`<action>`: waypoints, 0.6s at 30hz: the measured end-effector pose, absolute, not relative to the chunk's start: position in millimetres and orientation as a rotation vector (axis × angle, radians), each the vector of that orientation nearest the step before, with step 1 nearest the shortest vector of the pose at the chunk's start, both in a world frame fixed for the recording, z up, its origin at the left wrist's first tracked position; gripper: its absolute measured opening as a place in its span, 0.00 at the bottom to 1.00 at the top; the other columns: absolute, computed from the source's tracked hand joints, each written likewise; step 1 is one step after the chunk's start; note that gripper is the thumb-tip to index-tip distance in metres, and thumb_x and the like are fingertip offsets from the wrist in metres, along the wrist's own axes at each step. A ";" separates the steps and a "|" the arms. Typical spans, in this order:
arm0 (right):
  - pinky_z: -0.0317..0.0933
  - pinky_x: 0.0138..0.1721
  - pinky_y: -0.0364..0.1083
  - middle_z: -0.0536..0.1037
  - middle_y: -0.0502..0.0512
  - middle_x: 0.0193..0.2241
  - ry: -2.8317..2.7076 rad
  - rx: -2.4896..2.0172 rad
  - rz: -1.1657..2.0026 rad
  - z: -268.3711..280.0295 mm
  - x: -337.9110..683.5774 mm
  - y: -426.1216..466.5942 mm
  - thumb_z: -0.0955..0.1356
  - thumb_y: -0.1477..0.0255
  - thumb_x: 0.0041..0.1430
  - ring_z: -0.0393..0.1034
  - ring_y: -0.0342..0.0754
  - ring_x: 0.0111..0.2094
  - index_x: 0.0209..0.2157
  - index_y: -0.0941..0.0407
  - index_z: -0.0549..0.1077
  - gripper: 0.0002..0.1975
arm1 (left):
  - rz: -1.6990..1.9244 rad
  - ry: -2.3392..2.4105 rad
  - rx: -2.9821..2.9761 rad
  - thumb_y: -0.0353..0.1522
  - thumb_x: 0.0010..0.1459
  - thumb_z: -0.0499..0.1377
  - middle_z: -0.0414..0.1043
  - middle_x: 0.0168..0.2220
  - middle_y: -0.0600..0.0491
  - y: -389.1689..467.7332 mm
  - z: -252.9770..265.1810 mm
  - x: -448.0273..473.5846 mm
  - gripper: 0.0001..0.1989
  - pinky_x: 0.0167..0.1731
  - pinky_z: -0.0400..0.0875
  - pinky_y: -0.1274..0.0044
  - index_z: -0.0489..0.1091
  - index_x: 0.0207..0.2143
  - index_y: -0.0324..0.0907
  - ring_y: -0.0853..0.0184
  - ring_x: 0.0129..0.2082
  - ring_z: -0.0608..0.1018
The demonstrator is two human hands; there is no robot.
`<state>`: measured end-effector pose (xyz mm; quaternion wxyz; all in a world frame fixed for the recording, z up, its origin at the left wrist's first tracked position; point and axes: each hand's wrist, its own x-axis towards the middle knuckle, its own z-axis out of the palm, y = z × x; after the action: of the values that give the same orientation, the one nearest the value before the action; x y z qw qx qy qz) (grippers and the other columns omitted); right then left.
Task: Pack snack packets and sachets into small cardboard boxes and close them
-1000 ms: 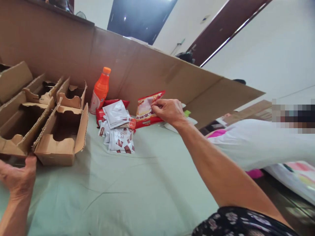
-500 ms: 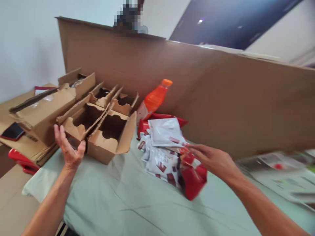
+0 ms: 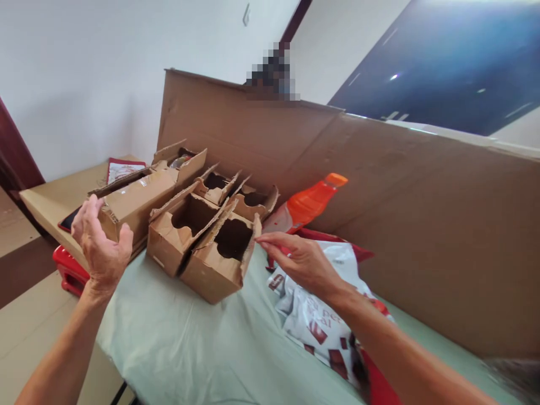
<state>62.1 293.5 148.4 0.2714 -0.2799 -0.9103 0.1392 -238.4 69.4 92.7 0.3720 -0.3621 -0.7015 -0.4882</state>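
My right hand (image 3: pixel 301 261) pinches the outer side flap (image 3: pixel 251 247) of the nearer right cardboard box (image 3: pixel 213 275), thumb and finger at its upper edge. This box is open-topped, with a scalloped front cut-out and a dark inside. A similar box (image 3: pixel 164 247) stands against it on the left. My left hand (image 3: pixel 101 242), fingers apart and slightly curled, is in front of the end of a longer cardboard box (image 3: pixel 137 194); whether it touches is unclear. Under my right forearm lie white packets with brown print (image 3: pixel 314 315), partly hidden.
An orange bottle (image 3: pixel 312 199) leans behind the packets, beside red packaging (image 3: pixel 358 253). Two smaller box openings (image 3: pixel 215 183) sit farther back. A tall cardboard panel (image 3: pixel 422 225) stands behind the green cloth (image 3: pixel 169 332). A red stool (image 3: pixel 70 273) is at the lower left.
My right hand has moved left from the packets to the box flap, which now stands more upright. My left hand has moved from the small box toward the longer box. The view has shifted left.
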 end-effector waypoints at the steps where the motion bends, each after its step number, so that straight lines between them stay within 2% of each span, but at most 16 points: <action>1: 0.75 0.39 0.55 0.87 0.53 0.33 -2.447 -0.724 0.362 151.8 53.8 290.1 0.66 0.62 0.61 0.82 0.57 0.33 0.33 0.47 0.83 0.13 | -1.245 -1.785 -0.949 0.30 0.57 0.64 0.76 0.56 0.41 70.4 90.4 -242.5 0.40 0.65 0.62 0.52 0.56 0.71 0.40 0.46 0.62 0.71; 4: 0.75 0.42 0.55 0.86 0.54 0.34 -2.390 -0.672 0.301 168.4 31.8 279.2 0.66 0.62 0.63 0.82 0.56 0.34 0.34 0.47 0.83 0.13 | -1.262 -1.694 -1.017 0.28 0.59 0.62 0.80 0.44 0.46 75.7 82.3 -244.2 0.34 0.62 0.64 0.55 0.62 0.67 0.41 0.51 0.55 0.77; 7: 0.73 0.44 0.54 0.86 0.55 0.37 -2.360 -0.590 0.260 190.5 6.6 267.9 0.67 0.63 0.65 0.82 0.57 0.38 0.35 0.48 0.83 0.12 | -1.278 -1.654 -1.050 0.27 0.60 0.61 0.80 0.39 0.50 80.5 74.9 -242.9 0.17 0.62 0.63 0.56 0.75 0.51 0.46 0.53 0.52 0.79; 9: 0.72 0.45 0.53 0.86 0.55 0.38 -2.389 -0.480 0.263 203.6 -16.8 261.2 0.67 0.65 0.66 0.82 0.56 0.39 0.36 0.48 0.83 0.12 | -1.297 -1.654 -1.044 0.28 0.61 0.61 0.80 0.38 0.51 82.3 70.7 -244.2 0.08 0.62 0.63 0.55 0.78 0.41 0.47 0.54 0.52 0.79; 14: 0.69 0.46 0.49 0.86 0.54 0.42 -2.566 -0.197 0.337 217.8 -99.6 255.5 0.66 0.71 0.67 0.80 0.52 0.42 0.40 0.51 0.83 0.12 | -1.347 -1.644 -1.049 0.29 0.63 0.61 0.80 0.39 0.51 83.2 64.4 -246.0 0.08 0.62 0.64 0.56 0.80 0.40 0.48 0.55 0.51 0.79; 18: 0.65 0.54 0.50 0.84 0.55 0.49 -2.857 -0.082 0.223 212.3 -171.1 262.0 0.68 0.75 0.63 0.77 0.54 0.51 0.49 0.53 0.82 0.15 | -1.355 -1.662 -1.053 0.27 0.64 0.61 0.80 0.39 0.51 82.2 64.6 -243.4 0.10 0.62 0.64 0.55 0.80 0.41 0.49 0.55 0.52 0.79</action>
<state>-171.1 262.0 212.3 0.1370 -0.0282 -0.9872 0.0770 -243.4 82.2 64.6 0.3674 -0.4098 -0.6471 -0.5276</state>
